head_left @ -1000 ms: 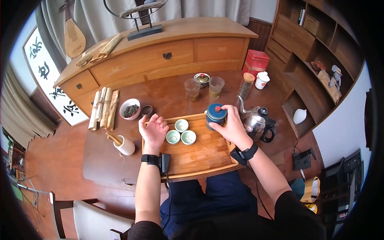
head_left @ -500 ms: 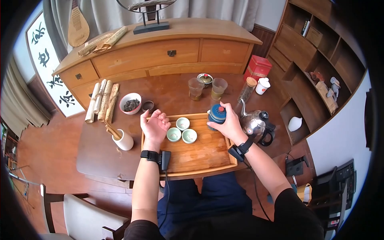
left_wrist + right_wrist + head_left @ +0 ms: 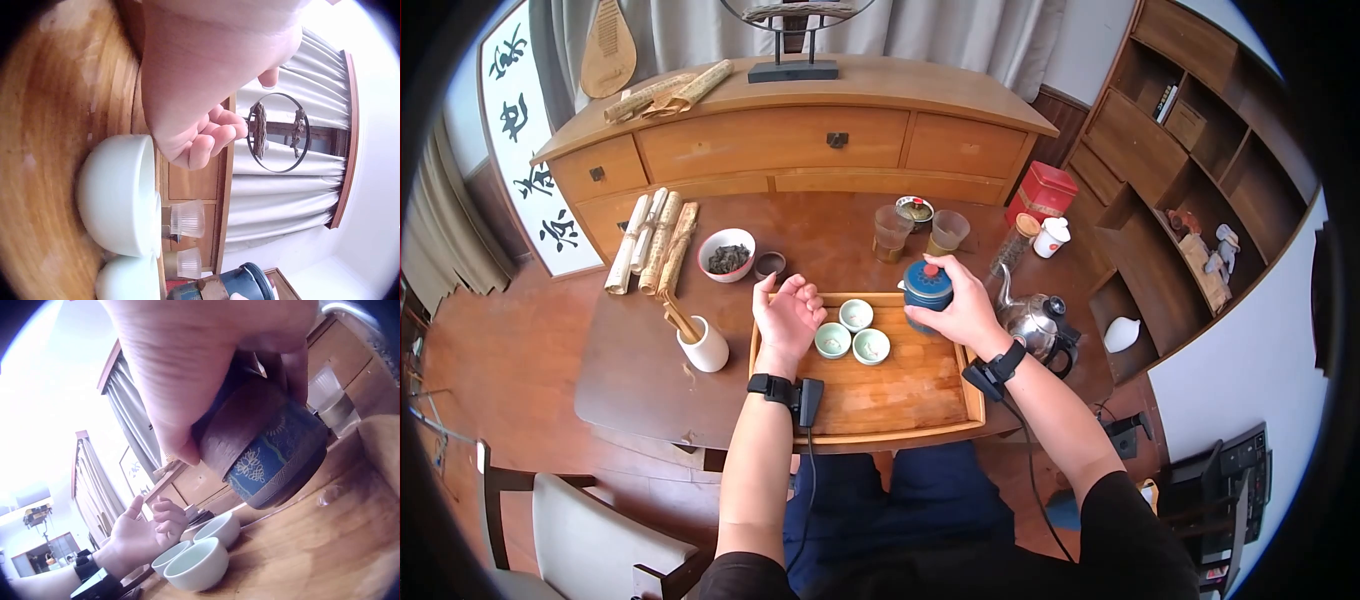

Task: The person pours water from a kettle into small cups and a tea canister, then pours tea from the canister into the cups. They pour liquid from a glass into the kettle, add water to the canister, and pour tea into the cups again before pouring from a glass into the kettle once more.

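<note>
A blue teapot (image 3: 926, 286) with a red knob on its lid is in my right hand (image 3: 970, 310), over the right back part of the wooden tray (image 3: 900, 405). Thumb and fingers grip it around a brown band; the right wrist view shows the patterned blue lower body (image 3: 269, 459) tilted close above the tray. Three pale green cups (image 3: 871, 347) stand in a cluster to the pot's left. My left hand (image 3: 788, 318) is held palm up at the tray's left side, fingers loosely curled, holding nothing.
Behind the tray are two clear glasses (image 3: 891, 232), a bowl of dark tea leaves (image 3: 727, 257) and a small brown cup (image 3: 770, 265). A steel kettle (image 3: 1032, 320) and a corked jar (image 3: 1015, 243) stand right. Bamboo scrolls (image 3: 662, 240) and a white tool holder (image 3: 704, 346) are left.
My right hand has carried the teapot a little to the left, closer to the cups. The left hand stays nearly in place. The head view has shifted slightly.
</note>
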{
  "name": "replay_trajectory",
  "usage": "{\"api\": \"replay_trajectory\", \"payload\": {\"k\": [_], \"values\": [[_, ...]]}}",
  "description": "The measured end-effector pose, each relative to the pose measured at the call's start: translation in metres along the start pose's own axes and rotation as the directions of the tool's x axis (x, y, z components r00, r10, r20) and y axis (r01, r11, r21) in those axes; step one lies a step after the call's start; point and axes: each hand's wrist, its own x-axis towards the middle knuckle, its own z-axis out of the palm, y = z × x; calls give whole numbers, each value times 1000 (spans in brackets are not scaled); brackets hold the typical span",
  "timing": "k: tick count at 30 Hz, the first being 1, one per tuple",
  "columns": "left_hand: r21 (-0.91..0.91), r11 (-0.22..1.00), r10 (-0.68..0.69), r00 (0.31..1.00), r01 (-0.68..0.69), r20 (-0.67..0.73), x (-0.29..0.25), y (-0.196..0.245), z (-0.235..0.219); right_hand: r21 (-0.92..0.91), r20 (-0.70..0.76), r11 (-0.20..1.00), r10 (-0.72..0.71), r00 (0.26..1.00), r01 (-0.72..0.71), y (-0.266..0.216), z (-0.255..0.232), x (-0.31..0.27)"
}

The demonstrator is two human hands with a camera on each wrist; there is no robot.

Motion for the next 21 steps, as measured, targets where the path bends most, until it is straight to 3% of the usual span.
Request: {"api": "replay_trajectory", "payload": {"k": [4,9,21], "values": [[-23,1000,5,1000,-5,-8,-1,1,1,-8,96,998,-58,994,59,-13,7,15],[-43,999,2,1000,-2,10,-1,1,3,-155,215,971,-148,965,183,-18,21,26],[-33,999,1,1000,-1,22,0,1,2,-309,420,886,-199,885,346,-22,31,46]]}}
